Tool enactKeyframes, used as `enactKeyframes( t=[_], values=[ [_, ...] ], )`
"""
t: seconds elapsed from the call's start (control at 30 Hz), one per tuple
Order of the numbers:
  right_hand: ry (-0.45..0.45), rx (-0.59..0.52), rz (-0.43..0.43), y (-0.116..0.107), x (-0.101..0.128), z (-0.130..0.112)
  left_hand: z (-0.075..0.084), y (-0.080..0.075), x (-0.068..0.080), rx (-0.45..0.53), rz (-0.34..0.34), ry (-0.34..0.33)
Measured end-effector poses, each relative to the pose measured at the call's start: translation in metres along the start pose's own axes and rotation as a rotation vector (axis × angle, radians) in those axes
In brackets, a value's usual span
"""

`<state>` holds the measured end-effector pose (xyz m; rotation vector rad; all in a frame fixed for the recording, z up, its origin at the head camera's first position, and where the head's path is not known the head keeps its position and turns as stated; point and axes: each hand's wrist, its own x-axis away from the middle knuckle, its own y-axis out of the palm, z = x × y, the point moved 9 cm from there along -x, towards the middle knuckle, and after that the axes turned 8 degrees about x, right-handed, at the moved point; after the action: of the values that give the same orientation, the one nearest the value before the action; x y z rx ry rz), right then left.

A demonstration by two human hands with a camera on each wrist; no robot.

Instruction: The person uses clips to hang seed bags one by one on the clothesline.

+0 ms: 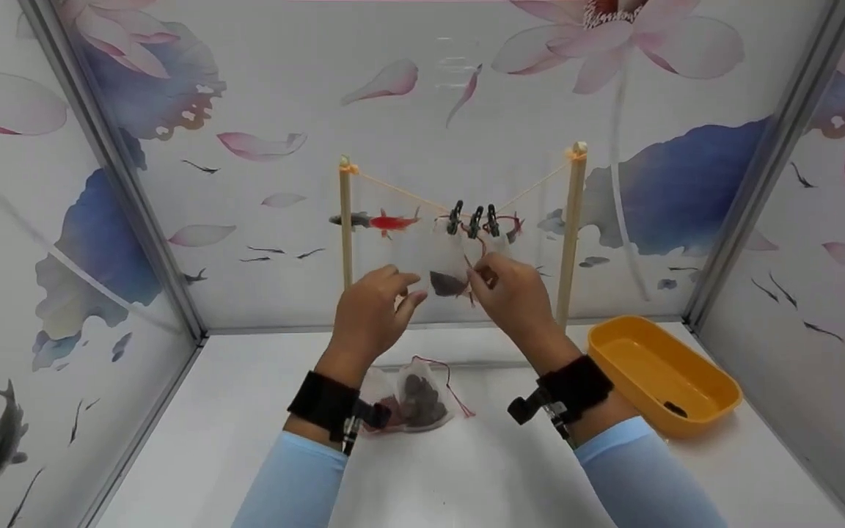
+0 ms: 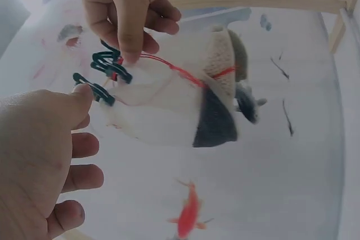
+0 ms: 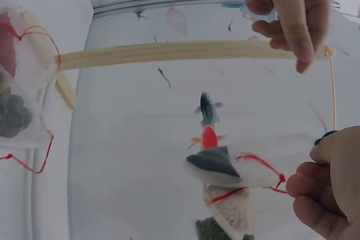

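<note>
Several sheer white drawstring bags (image 1: 446,257) hang by dark clips (image 1: 475,222) from a string (image 1: 400,192) between two wooden posts. One bag has dark grey contents (image 2: 216,119); behind it show beige contents (image 2: 220,63) and a greenish one (image 3: 216,230). My right hand (image 1: 518,290) is at the bags, thumb and forefinger pinching a red drawstring (image 2: 171,67) below the clips. To the left of the bags, my left hand (image 1: 377,308) hovers with loosely bent fingers and nothing in them. Its thumb overlaps a clip in the left wrist view.
Two more mesh bags (image 1: 422,400), with reddish and dark round contents, lie on the white table (image 1: 481,469) below my hands. A yellow basin (image 1: 657,359) with a small dark thing inside stands at the right. Painted panels enclose the table; wooden posts (image 1: 571,242) flank the bags.
</note>
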<state>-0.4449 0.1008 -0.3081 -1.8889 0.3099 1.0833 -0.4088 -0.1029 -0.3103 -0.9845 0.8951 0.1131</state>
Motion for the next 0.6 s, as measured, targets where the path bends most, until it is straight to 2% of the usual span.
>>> enactKeyframes(
  t=[0.17, 0.27, 0.33, 0.5, 0.6],
  values=[
    [0.053, 0.029, -0.006, -0.005, 0.018, 0.038, -0.008, 0.026, 0.035, 0.052, -0.005, -0.053],
    [0.149, 0.035, -0.087, -0.006, 0.029, 0.072, -0.002, 0.043, 0.052, 0.105, -0.020, -0.050],
    [0.240, 0.047, -0.206, -0.003, 0.040, 0.100, 0.005, 0.057, 0.064, 0.135, -0.042, -0.040],
    [0.496, 0.034, -0.602, 0.015, 0.077, 0.173, 0.025, 0.090, 0.090, 0.169, -0.135, -0.015],
    [0.572, 0.089, -0.770, 0.017, 0.098, 0.213, 0.037, 0.105, 0.100, 0.176, -0.194, 0.003]
  ],
)
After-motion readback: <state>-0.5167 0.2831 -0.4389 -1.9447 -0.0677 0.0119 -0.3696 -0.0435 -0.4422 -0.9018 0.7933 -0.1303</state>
